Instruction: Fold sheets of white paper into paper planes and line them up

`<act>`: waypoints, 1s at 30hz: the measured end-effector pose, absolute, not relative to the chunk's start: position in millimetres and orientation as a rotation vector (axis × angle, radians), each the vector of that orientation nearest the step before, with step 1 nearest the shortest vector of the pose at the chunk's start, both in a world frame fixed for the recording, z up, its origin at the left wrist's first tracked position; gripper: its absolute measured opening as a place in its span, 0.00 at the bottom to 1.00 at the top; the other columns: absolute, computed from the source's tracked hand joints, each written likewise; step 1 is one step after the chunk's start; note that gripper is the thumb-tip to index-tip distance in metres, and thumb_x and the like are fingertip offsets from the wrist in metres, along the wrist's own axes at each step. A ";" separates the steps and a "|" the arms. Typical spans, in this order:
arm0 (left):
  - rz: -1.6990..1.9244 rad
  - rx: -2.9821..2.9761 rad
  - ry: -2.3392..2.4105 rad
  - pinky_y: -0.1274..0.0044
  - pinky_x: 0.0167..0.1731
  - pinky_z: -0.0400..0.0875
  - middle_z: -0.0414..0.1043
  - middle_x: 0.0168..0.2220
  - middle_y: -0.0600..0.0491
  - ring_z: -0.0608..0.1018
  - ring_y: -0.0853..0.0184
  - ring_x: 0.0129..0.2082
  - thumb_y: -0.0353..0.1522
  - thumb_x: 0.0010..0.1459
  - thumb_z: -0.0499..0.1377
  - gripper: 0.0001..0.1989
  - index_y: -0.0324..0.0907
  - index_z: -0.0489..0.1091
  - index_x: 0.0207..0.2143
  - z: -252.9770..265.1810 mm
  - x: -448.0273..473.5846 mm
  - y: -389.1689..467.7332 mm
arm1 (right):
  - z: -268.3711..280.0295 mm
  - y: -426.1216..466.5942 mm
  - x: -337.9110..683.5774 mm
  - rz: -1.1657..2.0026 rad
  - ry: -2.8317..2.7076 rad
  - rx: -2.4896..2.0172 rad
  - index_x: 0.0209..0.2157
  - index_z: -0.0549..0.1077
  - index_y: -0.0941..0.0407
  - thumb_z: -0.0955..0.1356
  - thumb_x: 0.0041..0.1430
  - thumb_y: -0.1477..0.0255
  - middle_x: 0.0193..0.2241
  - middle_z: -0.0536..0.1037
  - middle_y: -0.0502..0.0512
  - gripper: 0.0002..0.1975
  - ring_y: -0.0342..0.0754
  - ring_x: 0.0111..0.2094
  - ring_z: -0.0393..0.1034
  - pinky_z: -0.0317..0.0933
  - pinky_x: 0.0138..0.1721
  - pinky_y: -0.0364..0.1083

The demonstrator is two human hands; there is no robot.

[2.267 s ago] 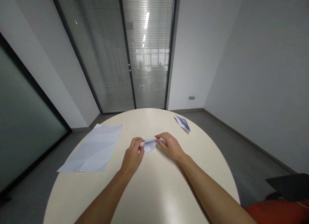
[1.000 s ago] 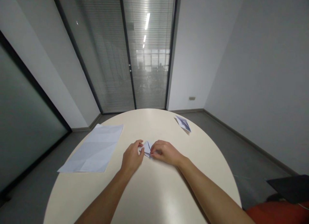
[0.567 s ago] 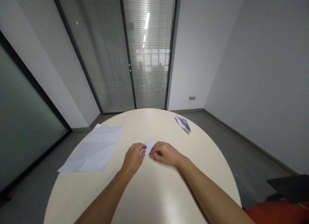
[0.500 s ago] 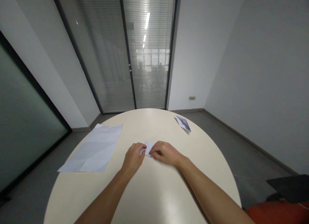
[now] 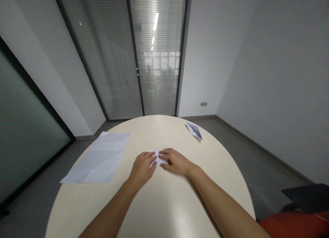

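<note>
A small folded piece of white paper lies flat on the round table, partly covered by my fingers. On its left side rests my left hand, fingers apart and fingertips on the paper. My right hand lies over the right side, its fingers also spread, with the thumb at the near edge. Neither hand grips the paper; both touch it from above. The paper's outer corners are hidden under the hands.
Large creased sheets of white paper lie at the table's left, reaching over its edge. A folded paper piece sits at the far right of the cream table. Beyond the right edge are a black flat object and something red.
My fingers were pinched in on the small folded paper; now both hands have loosened and spread flat over it. The paper stays in about the same place.
</note>
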State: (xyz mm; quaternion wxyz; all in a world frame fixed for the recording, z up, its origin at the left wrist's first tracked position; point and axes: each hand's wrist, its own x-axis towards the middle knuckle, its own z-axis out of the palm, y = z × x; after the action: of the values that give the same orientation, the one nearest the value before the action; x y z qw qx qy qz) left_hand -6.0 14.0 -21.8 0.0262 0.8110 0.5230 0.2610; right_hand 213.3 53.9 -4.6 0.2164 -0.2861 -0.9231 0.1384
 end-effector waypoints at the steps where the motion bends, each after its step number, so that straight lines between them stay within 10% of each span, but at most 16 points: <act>1: 0.791 2.522 1.615 0.60 0.55 0.68 0.77 0.53 0.48 0.75 0.55 0.52 0.30 0.64 0.58 0.13 0.45 0.79 0.47 -20.4 -6.2 13.3 | -3.3 53.8 213.6 0.385 -2.566 -0.791 0.53 0.77 0.56 0.69 0.64 0.66 0.57 0.75 0.65 0.18 0.58 0.58 0.68 0.61 0.59 0.57; 30: 0.856 2.521 1.605 0.58 0.58 0.67 0.75 0.56 0.44 0.74 0.53 0.54 0.33 0.60 0.61 0.13 0.42 0.78 0.46 -20.4 -6.1 11.4 | -9.2 49.2 205.3 0.411 -2.587 -1.007 0.67 0.62 0.54 0.67 0.60 0.65 0.66 0.64 0.62 0.33 0.65 0.68 0.51 0.45 0.66 0.67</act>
State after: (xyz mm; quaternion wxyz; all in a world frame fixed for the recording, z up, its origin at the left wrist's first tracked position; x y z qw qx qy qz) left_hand -6.1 11.4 -20.4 0.0162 0.8108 0.5162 0.2753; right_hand 205.3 49.2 -9.2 0.1666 -0.3538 -0.9090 0.1444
